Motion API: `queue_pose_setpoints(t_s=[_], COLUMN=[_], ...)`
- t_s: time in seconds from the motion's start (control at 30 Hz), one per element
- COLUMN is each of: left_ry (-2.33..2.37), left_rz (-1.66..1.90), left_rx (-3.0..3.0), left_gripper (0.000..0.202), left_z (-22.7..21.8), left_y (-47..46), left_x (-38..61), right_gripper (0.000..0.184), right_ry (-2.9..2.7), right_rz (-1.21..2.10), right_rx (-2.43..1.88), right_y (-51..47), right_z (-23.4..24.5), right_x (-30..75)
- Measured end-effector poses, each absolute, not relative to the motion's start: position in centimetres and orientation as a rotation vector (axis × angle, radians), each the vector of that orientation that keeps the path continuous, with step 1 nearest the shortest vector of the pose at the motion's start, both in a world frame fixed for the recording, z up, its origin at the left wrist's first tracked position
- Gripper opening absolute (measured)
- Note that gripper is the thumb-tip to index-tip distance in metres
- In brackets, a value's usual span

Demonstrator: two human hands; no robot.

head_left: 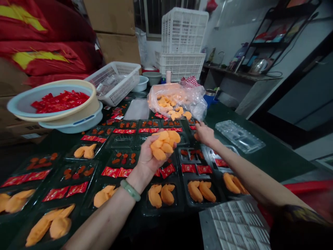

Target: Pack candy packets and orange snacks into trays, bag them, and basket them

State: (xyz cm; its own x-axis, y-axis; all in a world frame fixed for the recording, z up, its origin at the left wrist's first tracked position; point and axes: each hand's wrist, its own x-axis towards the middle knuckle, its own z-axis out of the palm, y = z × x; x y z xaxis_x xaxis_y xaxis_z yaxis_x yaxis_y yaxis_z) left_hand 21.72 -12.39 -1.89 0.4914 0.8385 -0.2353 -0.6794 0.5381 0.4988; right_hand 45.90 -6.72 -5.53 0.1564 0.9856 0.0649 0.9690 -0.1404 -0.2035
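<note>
My left hand (pixel 148 159) is palm up, its fingers curled around a heap of soft orange food pieces (pixel 162 145). A green bangle (pixel 130 190) circles that wrist. My right hand (pixel 205 134) reaches to the far side of the black compartment trays (pixel 162 205), fingers down beside a small orange piece (pixel 196 136). I cannot tell whether those fingers grip it. The trays hold orange pieces, small red-brown bits and red sachets (pixel 168 170). Behind them, a clear plastic bag (pixel 179 100) holds more orange pieces.
A beige and pale blue bowl (pixel 20 106) holds red sachets at the left, beside a white basket (pixel 114 83). A clear plastic tray lid (pixel 239 136) lies at the right. A printed sheet (pixel 234 225) sits at the near edge. White crates (pixel 182 45) stand stacked behind.
</note>
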Motion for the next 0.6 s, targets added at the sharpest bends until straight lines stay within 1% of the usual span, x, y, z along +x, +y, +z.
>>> queue_pose_setpoints(t_s=[0.03, 0.07, 0.13, 0.17, 0.2, 0.27, 0.37, 0.47, 0.6], left_ry=[0.490, 0.488, 0.461, 0.449, 0.442, 0.447, 0.504, 0.569, 0.621], left_rz=[0.937, 0.932, 0.923, 0.912, 0.894, 0.861, 0.812, 0.794, 0.856], left_rx=[0.368, 0.379, 0.425, 0.456, 0.486, 0.522, 0.468, 0.360, 0.283], left_gripper=[0.047, 0.051, 0.057, 0.058, 0.059, 0.057, 0.052, 0.044, 0.037], left_z=[-2.0, -2.0, -2.1, -2.2, -2.2, -2.2, -1.9, -1.4, -0.4], left_y=[-12.4, -12.4, -12.5, -12.6, -12.7, -12.8, -12.9, -12.8, -12.3], left_x=[22.0, 22.3, 22.8, 23.0, 23.2, 23.6, 24.2, 24.9, 25.5], right_gripper=[0.029, 0.031, 0.041, 0.044, 0.045, 0.039, 0.032, 0.033, 0.034], right_ry=[-1.861, -1.801, -1.664, -1.619, -1.584, -1.483, -1.246, -1.065, -0.896], right_rz=[0.231, 0.419, 0.892, 1.068, 1.164, 1.228, 1.159, 1.143, 1.154], right_rx=[-2.137, -1.992, -1.596, -1.444, -1.349, -1.293, -1.296, -1.247, -1.166], right_y=[-7.8, -8.9, -11.4, -12.5, -13.6, -15.0, -15.7, -15.7, -16.2], right_z=[-4.9, -4.0, -2.1, -1.2, -0.5, 0.3, 0.3, -0.1, 0.2], right_x=[45.3, 44.5, 42.8, 42.0, 41.2, 40.1, 40.1, 41.0, 41.9])
